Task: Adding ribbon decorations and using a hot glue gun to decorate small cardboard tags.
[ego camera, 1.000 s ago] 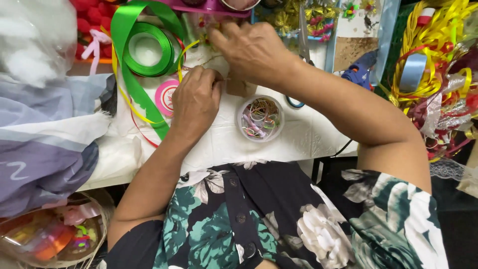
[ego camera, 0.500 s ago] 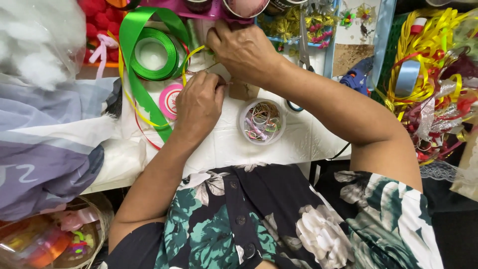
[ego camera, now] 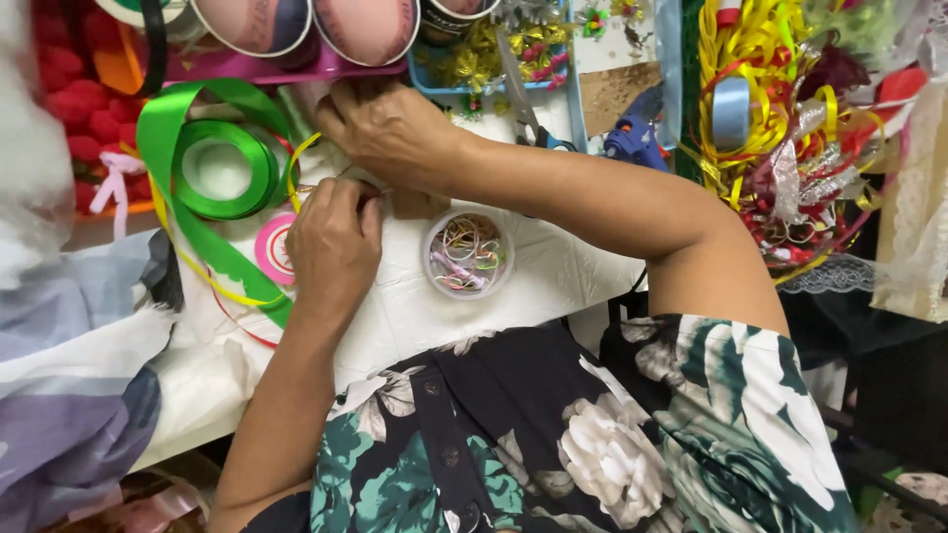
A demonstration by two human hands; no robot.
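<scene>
White cloth-covered table [ego camera: 444, 316] fills the middle, soft and a little creased, and across its left side runs the green ribbon [ego camera: 188, 212], glossy satin, one long strip looping off a flat coiled roll. Right of centre sits a small round clear tub [ego camera: 468, 254] packed with thin coloured elastic bands. Now the hands: the left hand [ego camera: 334, 247] lies knuckles-up on the cloth, its grip narrow, fingertips pinched on something small and pale at its top edge, too little showing to say what it is. The right hand [ego camera: 393, 133] reaches across just above it, fingers curled down onto the same spot; I cannot tell whether that grip closes on anything. Just left of the left hand peeks a pink round disc [ego camera: 272, 249], and a thin yellow ribbon [ego camera: 294, 168] curls beside the green roll.
</scene>
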